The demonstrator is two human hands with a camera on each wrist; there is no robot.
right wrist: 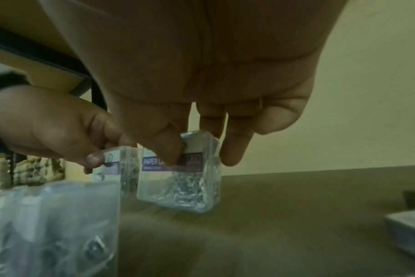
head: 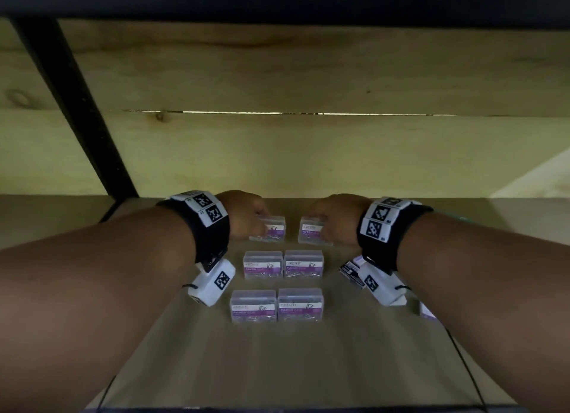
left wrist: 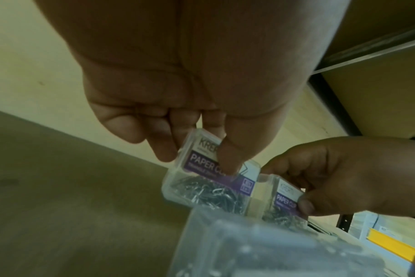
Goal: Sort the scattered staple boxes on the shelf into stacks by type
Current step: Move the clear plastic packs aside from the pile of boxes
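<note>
From the head view: left hand (head: 243, 215) and right hand (head: 336, 220) far back on the wooden shelf (head: 308, 366), each pinching a clear paper clip box, left box (head: 271, 232) and right box (head: 313, 230) apart, with four more clear boxes (head: 282, 284) in two rows nearer the front. From the left wrist: thumb (left wrist: 228, 159) and fingers clamped on the purple-labelled box (left wrist: 209, 180), resting on the shelf. From the right wrist: thumb (right wrist: 168, 150) and fingers gripping the other box (right wrist: 180, 178), likewise down on the shelf.
</note>
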